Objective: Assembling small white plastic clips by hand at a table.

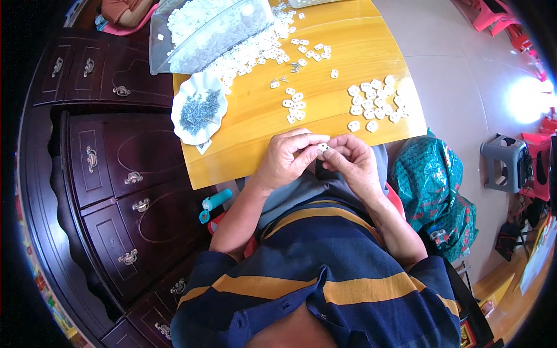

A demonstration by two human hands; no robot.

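Just past the near edge of the table, a small white plastic piece (pixel 322 148) with a dark spot is pinched between my two hands. My left hand (pixel 284 158) grips it from the left with thumb and fingertips. From the other side, the thumb and fingers of my right hand (pixel 355 163) close on the same piece. Several rounded white pieces (pixel 295 105) lie in a small group beyond my left hand. A larger group of rounded white pieces (pixel 377 98) lies farther right, near the table's edge.
A wavy white bowl (pixel 179 119) of small metal screws or nails stands at the table's left. Behind it, a clear bin (pixel 232 29) of white parts adjoins a spilled heap (pixel 255 55). Dark wooden drawers (pixel 145 156) flank the left; a green plastic bag (pixel 426 174) sits at right.
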